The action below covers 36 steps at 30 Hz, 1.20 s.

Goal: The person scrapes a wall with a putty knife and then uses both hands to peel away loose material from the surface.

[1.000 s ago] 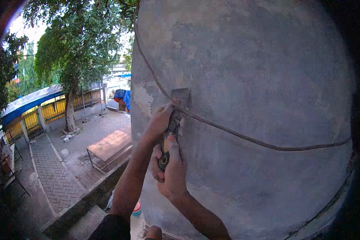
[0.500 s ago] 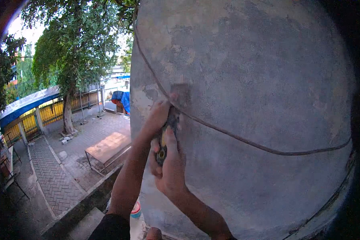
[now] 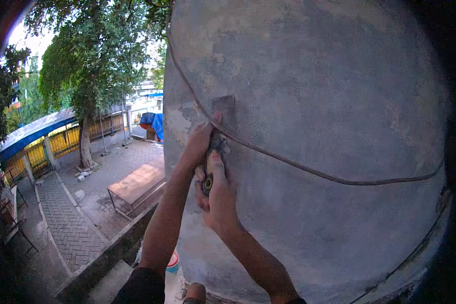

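Observation:
A scraper (image 3: 224, 105) with a wide flat blade and a black and yellow handle is held with its blade against the grey wall (image 3: 309, 111). My right hand (image 3: 219, 185) is wrapped around the handle, thumb lying along it. Higher up, my left hand (image 3: 199, 139) is closed on the tool near the base of the blade, with a fingertip on the blade. A brown cable (image 3: 289, 159) hangs across the wall and passes over the tool beside my left hand. My left fingers are partly hidden.
A low table (image 3: 139, 180) stands on the paved yard below left, beyond a concrete ledge (image 3: 104, 258). A bucket (image 3: 173, 262) sits under my left forearm. Further off are a tree (image 3: 86, 142) and a yellow fence (image 3: 66, 143).
Both hands and the scraper have moved up a little along the wall, slightly to the left at the blade. The hanging cable has also risen slightly. Both hands keep their grip.

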Available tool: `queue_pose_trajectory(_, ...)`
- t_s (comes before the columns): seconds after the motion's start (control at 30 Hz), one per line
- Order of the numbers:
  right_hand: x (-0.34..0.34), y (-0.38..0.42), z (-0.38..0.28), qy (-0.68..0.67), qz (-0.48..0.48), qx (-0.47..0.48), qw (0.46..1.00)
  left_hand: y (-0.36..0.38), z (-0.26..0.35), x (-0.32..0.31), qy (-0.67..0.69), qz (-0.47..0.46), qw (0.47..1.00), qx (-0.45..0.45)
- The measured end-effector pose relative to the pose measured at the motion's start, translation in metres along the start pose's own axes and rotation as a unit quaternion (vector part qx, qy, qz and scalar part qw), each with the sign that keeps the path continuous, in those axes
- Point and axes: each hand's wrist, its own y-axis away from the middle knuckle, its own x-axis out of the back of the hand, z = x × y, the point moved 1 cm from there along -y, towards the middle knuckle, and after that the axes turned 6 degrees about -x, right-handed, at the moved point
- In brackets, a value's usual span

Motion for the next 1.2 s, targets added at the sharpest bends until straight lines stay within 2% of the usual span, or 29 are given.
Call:
queue_pose_trajectory(0.03,0.002,-0.004,0.000,0.008,-0.027,0.012,1.000,0.000,-0.003,-0.002,-0.017,0.009,1.000,-0.004)
queue_pose_trajectory(0.1,0.002,0.012,-0.005,0.002,-0.022,-0.022,1.000,0.001,-0.002,-0.004,-0.054,0.030,0.998,-0.020)
queue_pose_trajectory(0.2,0.000,0.011,-0.006,-0.002,-0.005,-0.027,1.000,0.009,0.003,-0.010,0.061,0.005,0.997,0.038)
queue_pose_trajectory(0.3,0.002,0.010,-0.004,0.002,-0.003,-0.038,0.999,0.009,0.013,-0.009,-0.019,0.029,0.999,-0.011)
queue_pose_trajectory(0.37,0.006,0.011,-0.001,0.004,-0.008,-0.046,0.999,0.008,-0.005,-0.008,-0.058,0.036,0.993,-0.098)
queue_pose_trajectory(0.43,0.014,0.010,0.004,0.001,-0.011,-0.041,0.999,0.007,-0.007,-0.009,-0.045,0.036,0.994,-0.095)
queue_pose_trajectory(0.5,0.013,0.006,0.000,0.009,0.027,-0.034,0.999,0.008,-0.008,-0.013,0.020,0.027,0.999,0.006)
queue_pose_trajectory(0.53,0.013,0.004,-0.001,0.014,0.047,-0.033,0.998,0.007,-0.007,-0.013,0.035,0.026,0.999,0.004)
queue_pose_trajectory(0.63,0.012,0.006,-0.008,0.029,-0.036,-0.018,0.999,0.006,-0.005,-0.008,0.065,0.019,0.998,0.017)
queue_pose_trajectory(0.7,0.021,0.020,-0.008,0.027,-0.023,-0.070,0.997,0.023,-0.011,-0.003,0.067,0.007,0.997,0.042)
queue_pose_trajectory(0.77,0.042,0.036,-0.004,0.046,0.003,-0.123,0.991,0.051,-0.027,0.001,0.066,0.041,0.992,0.100)
queue_pose_trajectory(0.8,0.057,0.044,-0.002,0.063,0.025,-0.152,0.986,0.065,-0.037,0.005,0.043,0.041,0.994,0.089)
queue_pose_trajectory(0.83,0.072,0.056,-0.005,0.174,0.031,-0.150,0.973,0.080,-0.047,0.012,0.021,0.042,0.996,0.078)
queue_pose_trajectory(0.87,0.084,0.069,-0.012,0.282,0.038,-0.145,0.948,0.095,-0.057,0.020,0.024,0.030,0.992,0.122)
queue_pose_trajectory(0.9,0.089,0.082,-0.023,0.355,0.031,-0.090,0.930,0.105,-0.064,0.027,0.029,0.019,0.985,0.167)
queue_pose_trajectory(0.93,0.091,0.093,-0.034,0.425,0.025,-0.036,0.904,0.109,-0.059,0.029,0.087,0.003,0.984,0.154)
queue_pose_trajectory(0.97,0.095,0.097,-0.044,0.511,0.050,0.095,0.853,0.118,-0.049,0.030,0.145,-0.013,0.979,0.142)
queue_pose_trajectory(1.0,0.098,0.101,-0.053,0.583,0.072,0.222,0.778,0.124,-0.040,0.029,0.203,-0.030,0.970,0.131)
queue_pose_trajectory(1.03,0.099,0.108,-0.060,0.639,0.092,0.340,0.683,0.124,-0.033,0.025,0.202,-0.009,0.977,0.071)
queue_pose_trajectory(1.1,0.078,0.114,-0.091,0.710,0.167,0.320,0.605,0.116,-0.016,0.007,0.195,0.034,0.979,-0.046)
queue_pose_trajectory(1.17,0.074,0.091,-0.112,0.733,0.175,0.422,0.504,0.105,0.013,-0.018,0.105,0.037,0.978,-0.174)
queue_pose_trajectory(1.2,0.068,0.081,-0.119,0.774,0.195,0.361,0.483,0.094,0.023,-0.025,-0.036,0.031,0.966,-0.255)
